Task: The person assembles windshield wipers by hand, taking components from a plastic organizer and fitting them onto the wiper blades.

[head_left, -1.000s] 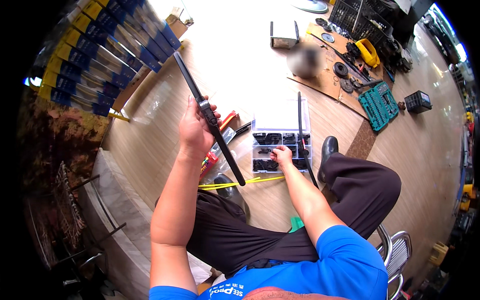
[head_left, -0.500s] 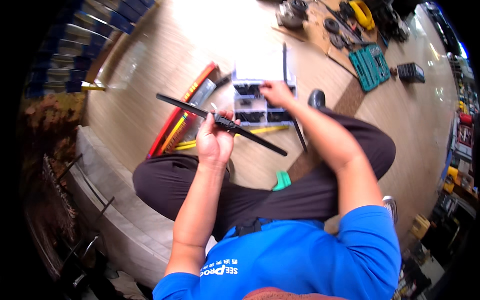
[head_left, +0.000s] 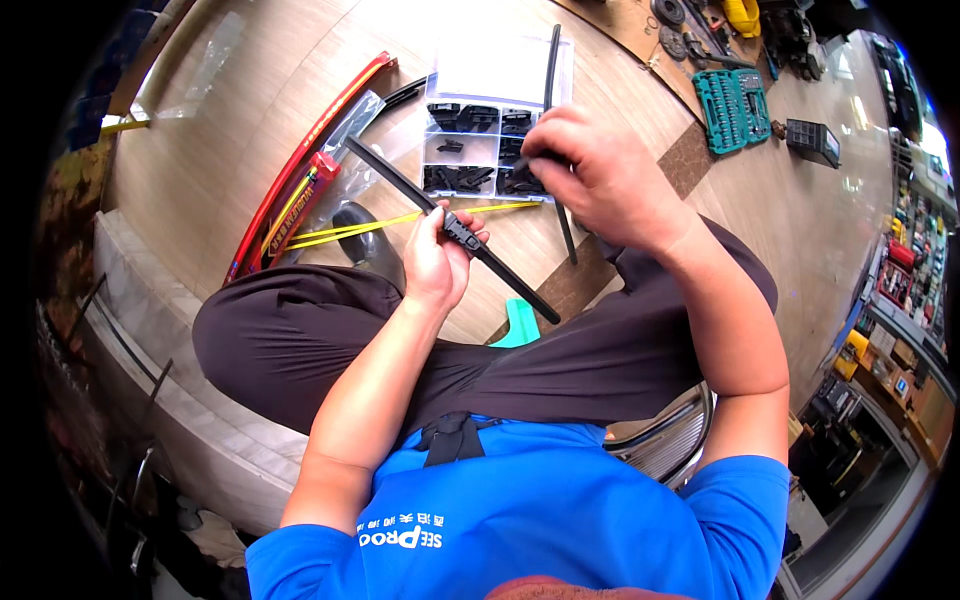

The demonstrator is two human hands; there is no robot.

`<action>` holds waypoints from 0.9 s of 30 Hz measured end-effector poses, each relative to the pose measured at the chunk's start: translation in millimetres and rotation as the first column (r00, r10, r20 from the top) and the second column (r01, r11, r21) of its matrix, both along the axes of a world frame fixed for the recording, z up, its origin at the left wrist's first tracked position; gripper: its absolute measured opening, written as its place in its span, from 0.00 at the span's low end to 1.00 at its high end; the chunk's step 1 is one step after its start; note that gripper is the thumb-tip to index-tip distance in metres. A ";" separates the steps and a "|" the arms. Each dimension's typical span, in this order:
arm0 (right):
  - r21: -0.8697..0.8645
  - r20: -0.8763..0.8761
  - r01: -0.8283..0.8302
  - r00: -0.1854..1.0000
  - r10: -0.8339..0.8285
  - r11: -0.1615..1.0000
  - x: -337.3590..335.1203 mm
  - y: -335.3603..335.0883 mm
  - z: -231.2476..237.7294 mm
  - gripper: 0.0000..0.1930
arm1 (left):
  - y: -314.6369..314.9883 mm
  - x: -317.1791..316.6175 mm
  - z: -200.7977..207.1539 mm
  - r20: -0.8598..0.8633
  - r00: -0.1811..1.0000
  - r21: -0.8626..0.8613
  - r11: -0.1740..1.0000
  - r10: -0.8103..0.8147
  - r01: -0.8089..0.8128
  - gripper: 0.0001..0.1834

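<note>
My left hand point(head_left: 440, 262) is closed around the middle of a black wiper blade point(head_left: 400, 184), at its connector. The blade slants from upper left to lower right above my crossed legs. My right hand point(head_left: 590, 170) is raised over the right side of a clear plastic organizer box point(head_left: 498, 152), its thumb and fingers pinched together. Something dark shows between those fingers, too hidden to name. Small black plastic adapters point(head_left: 460, 179) lie in the box's compartments, and its lid stands open at the far side. Another black wiper blade point(head_left: 552, 70) lies along the box's right side, partly behind my right hand.
Left of the box lie a long red package point(head_left: 310, 150), clear plastic sleeves and yellow strips point(head_left: 375, 228). A green piece point(head_left: 518, 322) rests by my legs. Farther right are a teal socket set case point(head_left: 730, 110), a black box point(head_left: 812, 142) and a board with tool parts point(head_left: 640, 50).
My right hand has come up out of the box and nearer to me. The wiper blade in my left hand now slants more steeply. The whole view has shifted.
</note>
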State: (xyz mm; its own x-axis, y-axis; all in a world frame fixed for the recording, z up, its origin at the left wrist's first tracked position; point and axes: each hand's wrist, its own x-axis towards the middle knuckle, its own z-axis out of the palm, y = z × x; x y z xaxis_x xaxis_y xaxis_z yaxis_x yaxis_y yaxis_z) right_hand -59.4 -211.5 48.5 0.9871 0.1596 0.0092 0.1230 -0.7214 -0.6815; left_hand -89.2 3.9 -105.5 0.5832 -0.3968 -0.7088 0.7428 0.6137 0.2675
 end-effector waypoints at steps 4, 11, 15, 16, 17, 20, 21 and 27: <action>-0.205 -0.314 -0.246 0.933 0.174 0.947 -9.7 6.0 -21.5 0.06 | -2.9 3.6 -3.5 -0.011 1.000 0.050 0.998 0.027 -0.027 0.11; -0.139 -0.734 -0.589 0.601 0.316 0.796 -20.0 30.9 -30.1 0.35 | -6.2 4.3 -14.7 -0.006 0.999 0.078 0.996 0.049 -0.049 0.11; -0.124 -0.700 -0.580 0.626 0.343 0.805 -26.5 31.8 -36.2 0.26 | -8.2 3.4 -18.3 0.022 0.999 0.092 0.995 0.043 -0.045 0.12; -0.139 -0.700 -0.592 0.626 0.344 0.794 -27.6 32.4 -39.5 0.26 | -9.0 3.7 -18.0 0.036 0.999 0.094 0.995 0.039 -0.042 0.12; -0.154 -0.700 -0.603 0.625 0.345 0.783 -28.5 33.0 -42.1 0.27 | -9.9 3.7 -17.9 0.036 0.999 0.092 0.995 0.040 -0.043 0.12; -0.179 -0.723 -0.635 0.603 0.337 0.752 -29.1 35.8 -45.5 0.29 | -9.4 3.4 -18.2 0.068 0.997 0.084 0.995 0.041 -0.047 0.13; -0.179 -0.723 -0.636 0.603 0.338 0.751 -31.3 36.1 -49.2 0.29 | -8.9 3.2 -18.6 0.066 0.997 0.085 0.995 0.040 -0.046 0.13; -0.229 -0.695 -0.671 0.620 0.364 0.705 -31.6 38.2 -54.5 0.37 | -6.6 3.7 -19.2 -0.007 0.999 0.070 0.997 0.045 -0.045 0.10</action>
